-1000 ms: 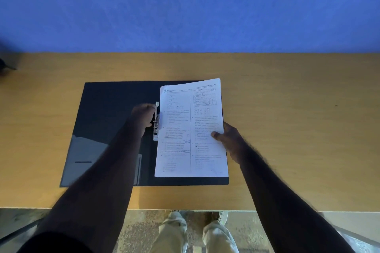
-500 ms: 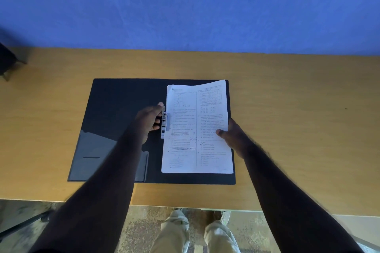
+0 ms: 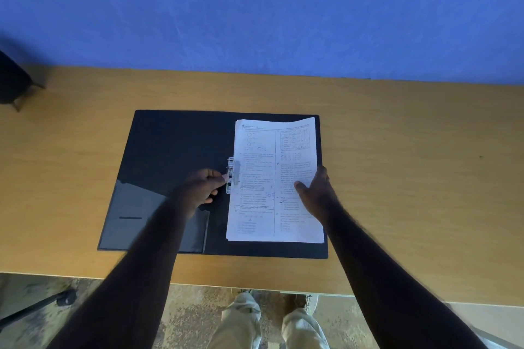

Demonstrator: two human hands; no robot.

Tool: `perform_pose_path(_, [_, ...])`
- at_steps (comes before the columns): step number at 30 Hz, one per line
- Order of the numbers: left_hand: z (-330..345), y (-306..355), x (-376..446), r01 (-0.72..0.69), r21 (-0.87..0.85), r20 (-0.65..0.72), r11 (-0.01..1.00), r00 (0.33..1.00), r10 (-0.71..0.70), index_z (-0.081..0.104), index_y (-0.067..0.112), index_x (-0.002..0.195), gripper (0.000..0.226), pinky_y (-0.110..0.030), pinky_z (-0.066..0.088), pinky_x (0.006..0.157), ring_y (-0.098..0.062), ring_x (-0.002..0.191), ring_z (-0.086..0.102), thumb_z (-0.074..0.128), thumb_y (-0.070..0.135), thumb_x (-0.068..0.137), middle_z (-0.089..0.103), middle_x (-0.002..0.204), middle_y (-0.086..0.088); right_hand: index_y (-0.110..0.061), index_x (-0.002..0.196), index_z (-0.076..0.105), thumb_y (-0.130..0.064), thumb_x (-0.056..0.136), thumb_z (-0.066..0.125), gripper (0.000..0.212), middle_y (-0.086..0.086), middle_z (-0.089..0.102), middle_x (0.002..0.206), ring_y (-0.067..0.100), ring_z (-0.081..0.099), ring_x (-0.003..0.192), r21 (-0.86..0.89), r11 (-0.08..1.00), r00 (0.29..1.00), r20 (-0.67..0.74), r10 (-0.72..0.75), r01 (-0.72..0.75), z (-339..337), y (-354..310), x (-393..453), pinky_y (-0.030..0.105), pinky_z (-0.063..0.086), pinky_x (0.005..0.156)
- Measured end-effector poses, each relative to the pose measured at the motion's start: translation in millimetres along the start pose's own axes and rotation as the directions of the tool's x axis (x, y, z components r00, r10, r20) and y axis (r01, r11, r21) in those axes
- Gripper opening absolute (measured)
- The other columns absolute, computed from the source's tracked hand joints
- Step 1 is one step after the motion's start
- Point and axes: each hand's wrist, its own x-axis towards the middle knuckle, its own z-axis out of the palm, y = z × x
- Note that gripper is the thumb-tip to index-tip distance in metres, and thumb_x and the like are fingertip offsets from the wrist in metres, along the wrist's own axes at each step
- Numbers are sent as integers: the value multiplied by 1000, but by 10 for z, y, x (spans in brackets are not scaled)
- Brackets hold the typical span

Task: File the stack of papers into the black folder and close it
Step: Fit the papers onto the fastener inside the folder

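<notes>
From the head camera, the stack of papers point(image 3: 274, 181) lay flat on the right half of the open black folder point(image 3: 175, 147), its left edge tucked against the metal clip point(image 3: 232, 175) at the folder's spine. The left hand point(image 3: 200, 189) rested on the folder's left half just beside that clip, its fingers curled loosely with the thumb and forefinger tips touching the clip's left side; whether they actually pinched it could not be told. The right hand point(image 3: 316, 192) lay at the stack's right edge, fingers spread and fairly flat, the thumb pressed on top of the printed sheet and the other fingers along or under the edge, so it steadied the papers against the folder. The top sheet was white, printed in two columns with a small table at its upper right, and its top right corner curled up slightly. The folder was matte black and rectangular, with a glossy grey angled pocket point(image 3: 147, 215) on the lower part of its left cover. It sat on a smooth, tan wooden table point(image 3: 411, 178) beneath a blue wall point(image 3: 255, 8).
</notes>
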Motion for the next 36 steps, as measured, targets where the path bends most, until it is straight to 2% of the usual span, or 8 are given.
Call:
perform_pose_path(2, [-4,-34,-6,5,38,-1,999,1000,-5,60,23,80,17,-27,43,64,-11,69,52,72,31,88,59,77,2,-15,150,28,-34,96,59,66,14,45,144,34,50,129,-191,981,996,-71,-44,30,-19,12,-26,51,54,96])
perform_pose_path(7, [38,-85,10,14,166,-33,986,999,-8,62,20,78,21,-29,44,66,-15,68,51,75,35,85,60,74,-2,-10,157,19,-37,98,55,74,14,29,161,37,33,143,-511,849,954,-163,-251,136,-83,17,-96,54,42,107])
perform_pose_path(10, [72,-141,4,24,230,-79,973,997,-6,61,19,76,23,-33,46,73,-18,73,53,76,37,83,61,76,-2,-16,160,18,-41,101,49,71,9,14,170,34,7,156,-583,761,925,-38,-377,286,-34,52,-138,53,23,121])
perform_pose_path(13, [87,-153,-29,30,300,-121,954,993,7,64,16,79,27,-31,45,67,-17,70,56,77,40,80,64,77,-2,-17,161,13,-47,103,42,71,6,2,171,29,-10,157,-632,650,878,107,-466,422,79,160,-152,49,4,125])
perform_pose_path(20, [114,-108,-66,46,395,-193,918,981,34,60,14,72,32,-26,37,53,-15,63,55,83,37,75,61,70,0,-14,162,5,-52,103,34,75,8,-5,170,31,-5,157,-702,541,853,190,-485,464,235,370,-100,50,2,124])
perform_pose_path(29, [172,-63,-85,40,492,-217,869,973,78,57,15,67,33,-26,36,51,-15,61,54,83,33,75,59,65,1,-14,162,7,-53,103,32,75,9,-2,170,32,-2,157,-715,526,850,185,-493,461,267,393,-83,48,-1,123])
perform_pose_path(32, [141,-70,-81,25,459,-192,888,979,72,55,16,67,34,-26,39,53,-19,63,56,83,34,75,60,64,0,-14,161,5,-53,103,32,75,8,-3,170,31,-2,157,-717,525,849,182,-495,459,266,390,-84,47,-1,122])
perform_pose_path(36, [58,-116,-115,51,368,-129,929,992,-3,59,13,77,35,-37,55,71,-23,69,64,78,42,78,66,75,-5,-14,161,5,-52,103,34,75,7,-4,169,31,-2,157,-708,533,848,179,-500,464,271,378,-95,46,-2,122])
